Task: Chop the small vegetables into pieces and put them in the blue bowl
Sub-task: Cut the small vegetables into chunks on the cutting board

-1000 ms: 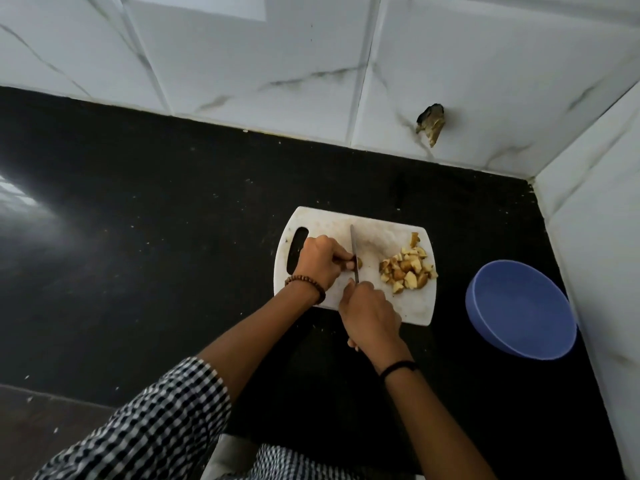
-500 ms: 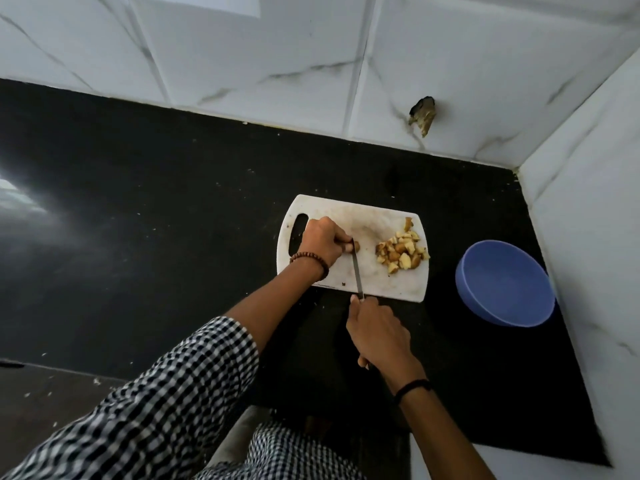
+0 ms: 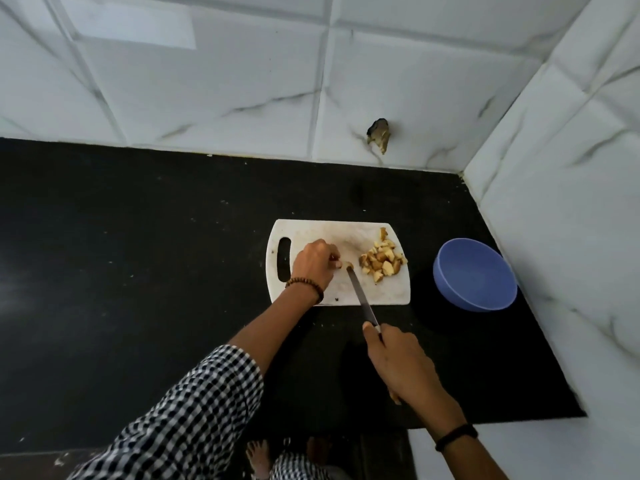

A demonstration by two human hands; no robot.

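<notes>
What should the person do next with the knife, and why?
Probably press the knife down through the small piece that the left hand pinches on the cutting board. The right hand grips the handle, the blade tip lies right at that piece, and it sits apart from the chopped pile. The blue bowl looks empty.

A cutting board (image 3: 311, 233) lies on the counter (image 3: 138, 271) near the wall corner; the chopped pile (image 3: 382, 259) sits at its right end; the bowl (image 3: 474, 275) stands right of the board; the left hand (image 3: 313, 263) pins a piece (image 3: 346, 265) mid-board; the knife (image 3: 360, 294) runs from that piece back to the right hand (image 3: 401, 362), in front of the board.
</notes>
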